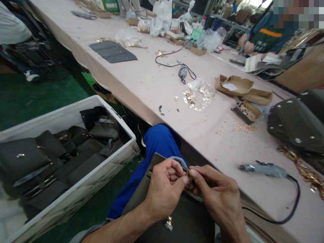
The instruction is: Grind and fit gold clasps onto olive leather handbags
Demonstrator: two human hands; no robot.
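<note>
A dark olive-grey bag (192, 221) lies across my lap, with a gold-coloured metal clasp (168, 222) on its face. My left hand (165, 187) is closed in a pinch over the bag's upper part, thumb against curled fingers. Touching it from the right, my right hand (217, 192) also pinches with thumb and forefinger. Between the fingertips a small metal piece (188, 173) partly shows. My fingers hide most of it, and what the left hand grips is not clear.
At left stands a white crate (118, 148) of dark bags. On the table (141, 87) are a grey electric screwdriver (268, 169) with a cord, a bag of metal plates (199, 94), small cardboard boxes (235, 84) and gold chains (293, 155). Another person's hand (248, 46) shows across the table.
</note>
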